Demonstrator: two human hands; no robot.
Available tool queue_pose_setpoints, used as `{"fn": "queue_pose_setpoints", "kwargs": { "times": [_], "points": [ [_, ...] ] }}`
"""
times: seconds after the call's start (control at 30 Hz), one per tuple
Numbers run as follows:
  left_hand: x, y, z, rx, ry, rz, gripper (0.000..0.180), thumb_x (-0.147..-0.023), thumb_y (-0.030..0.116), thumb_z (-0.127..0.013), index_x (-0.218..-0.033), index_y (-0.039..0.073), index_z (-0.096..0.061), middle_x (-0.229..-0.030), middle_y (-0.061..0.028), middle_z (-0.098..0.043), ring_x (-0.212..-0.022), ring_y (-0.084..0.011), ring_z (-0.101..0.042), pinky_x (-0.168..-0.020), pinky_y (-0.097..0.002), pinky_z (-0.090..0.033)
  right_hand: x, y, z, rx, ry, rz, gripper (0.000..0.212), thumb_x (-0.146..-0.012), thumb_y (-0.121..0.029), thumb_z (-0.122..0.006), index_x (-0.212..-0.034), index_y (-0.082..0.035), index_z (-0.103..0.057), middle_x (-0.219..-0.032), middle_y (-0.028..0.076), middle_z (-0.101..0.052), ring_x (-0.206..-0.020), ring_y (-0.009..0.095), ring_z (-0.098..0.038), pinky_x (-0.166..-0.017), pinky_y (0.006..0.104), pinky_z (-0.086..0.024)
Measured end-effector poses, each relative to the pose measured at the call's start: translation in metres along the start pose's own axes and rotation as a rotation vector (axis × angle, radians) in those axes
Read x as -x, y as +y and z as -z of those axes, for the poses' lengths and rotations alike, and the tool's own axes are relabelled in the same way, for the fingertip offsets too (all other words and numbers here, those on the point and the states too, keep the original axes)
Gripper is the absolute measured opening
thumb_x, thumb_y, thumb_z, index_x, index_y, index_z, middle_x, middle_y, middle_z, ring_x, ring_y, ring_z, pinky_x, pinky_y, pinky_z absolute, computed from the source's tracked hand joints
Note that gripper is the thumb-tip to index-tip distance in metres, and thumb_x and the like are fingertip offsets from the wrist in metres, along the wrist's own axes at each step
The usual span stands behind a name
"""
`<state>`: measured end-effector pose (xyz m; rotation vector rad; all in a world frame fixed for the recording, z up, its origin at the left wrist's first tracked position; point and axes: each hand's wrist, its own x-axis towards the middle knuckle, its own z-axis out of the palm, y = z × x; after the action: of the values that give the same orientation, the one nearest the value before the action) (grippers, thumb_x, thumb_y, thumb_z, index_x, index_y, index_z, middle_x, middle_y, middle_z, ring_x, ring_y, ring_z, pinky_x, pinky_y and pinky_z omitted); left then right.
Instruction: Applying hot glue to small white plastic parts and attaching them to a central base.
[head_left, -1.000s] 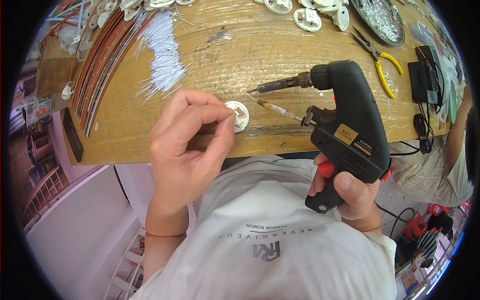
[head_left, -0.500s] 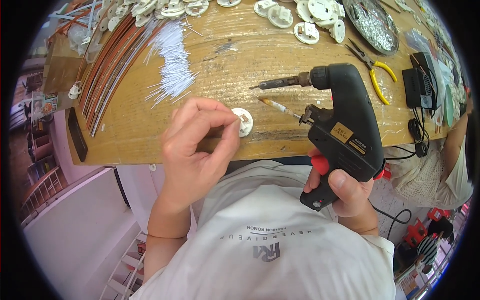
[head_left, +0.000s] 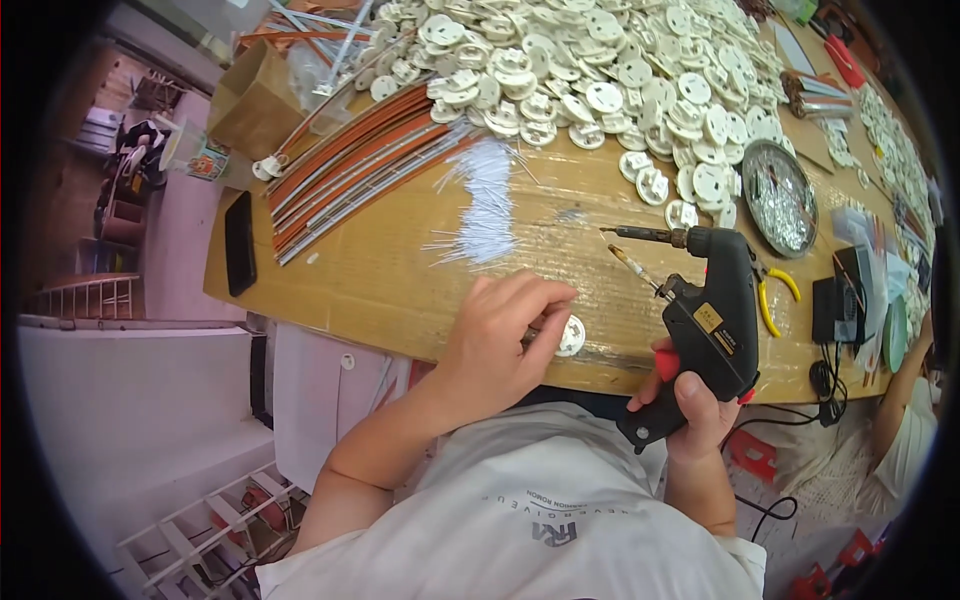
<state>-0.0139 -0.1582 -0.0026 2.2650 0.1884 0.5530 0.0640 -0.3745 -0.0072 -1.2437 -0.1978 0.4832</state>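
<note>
My right hand (head_left: 695, 420) is wrapped round the grip of a black soldering gun (head_left: 715, 325) with a red trigger. The gun's dark tip (head_left: 630, 233) points left above the table, and a thin feed tube (head_left: 630, 264) runs just below it. Curled in a pinch, my left hand (head_left: 500, 340) is at the table's near edge, beside a small round white plastic disc (head_left: 571, 338) that it partly covers. Whatever is between its fingertips is too small or hidden to make out.
Beyond my hands lie a heap of white discs (head_left: 600, 97), short white wires (head_left: 487, 210) and long brown and grey strips (head_left: 345, 165). At right are a round metal tray (head_left: 757, 185), yellow-handled pliers (head_left: 768, 305) and a black adapter (head_left: 825, 310). A dark phone-like slab (head_left: 240, 243) is at left.
The view has shifted, bringing more of the disc heap into sight. My left hand has turned, with its fingers over the disc's left side. The soldering gun stays in my right hand.
</note>
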Motion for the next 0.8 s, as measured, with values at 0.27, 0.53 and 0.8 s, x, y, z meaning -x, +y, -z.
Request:
{"fn": "queue_pose_setpoints", "kwargs": {
  "times": [0.27,0.53,0.8],
  "points": [
    [-0.012,-0.007,0.016,0.193,-0.002,0.1,0.012,-0.09,-0.003,-0.071,-0.102,-0.002,-0.071,-0.093,-0.008,-0.071,-0.079,-0.0175,-0.067,-0.075,-0.0296,-0.051,-0.008,0.006,0.002,-0.023,0.019,0.03,0.052,-0.091,-0.025,-0.063,-0.124,0.014,-0.057,-0.096,0.021,-0.067,-0.06,0.024,-0.065,-0.052,0.0383,-0.061],
    [-0.082,-0.094,0.111,-0.629,0.147,-0.014,0.016,-0.093,0.016,-0.073,-0.102,0.003,-0.075,-0.099,-0.0116,-0.071,-0.094,-0.0315,-0.068,-0.087,-0.0423,-0.048,-0.009,0.012,0.01,-0.059,-0.052,0.046,0.05,-0.093,-0.022,-0.062,-0.126,0.015,-0.056,-0.097,0.021,-0.067,-0.063,0.024,-0.066,-0.053,0.0393,-0.062],
    [-0.093,-0.118,0.121,-0.673,0.025,0.076,0.017,-0.092,0.013,-0.074,-0.099,-0.002,-0.073,-0.098,-0.0164,-0.071,-0.092,-0.037,-0.069,-0.081,-0.0444,-0.052,-0.009,0.018,0.019,-0.083,-0.138,0.04,0.05,-0.092,-0.016,-0.064,-0.134,0.009,-0.053,-0.117,0.023,-0.066,-0.069,0.025,-0.068,-0.057,0.041,-0.064]
  ]
}}
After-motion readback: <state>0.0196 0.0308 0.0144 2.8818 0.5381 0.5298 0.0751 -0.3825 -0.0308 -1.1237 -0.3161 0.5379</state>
